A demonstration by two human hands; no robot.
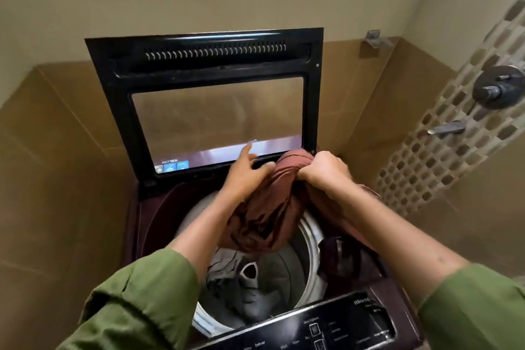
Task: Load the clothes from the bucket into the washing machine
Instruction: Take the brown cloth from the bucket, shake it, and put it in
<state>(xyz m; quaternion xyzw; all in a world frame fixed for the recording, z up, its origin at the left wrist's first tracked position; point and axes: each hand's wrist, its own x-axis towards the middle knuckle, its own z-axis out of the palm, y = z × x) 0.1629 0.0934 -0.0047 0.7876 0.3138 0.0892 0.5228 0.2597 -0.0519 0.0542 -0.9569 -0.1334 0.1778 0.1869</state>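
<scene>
While right hand clenched brown garment and left hand spread against it, drum below held grey clothes; dark cloth draped over rim; lid upright beyond.

Olive-green sleeves rolled up both forearms.

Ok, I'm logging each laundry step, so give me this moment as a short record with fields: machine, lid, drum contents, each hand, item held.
machine: top-loading washing machine, control panel nearest the camera
lid: lid raised upright, glass window facing the camera
drum contents: grey clothes at the bottom of the drum; dark garment draped over the right rim
left hand: left hand, fingers partly spread, on the cloth
right hand: right hand, fist closed in a grip on the cloth
item held: reddish-brown cloth, bunched, hanging above the drum opening
bucket: not in view
</scene>
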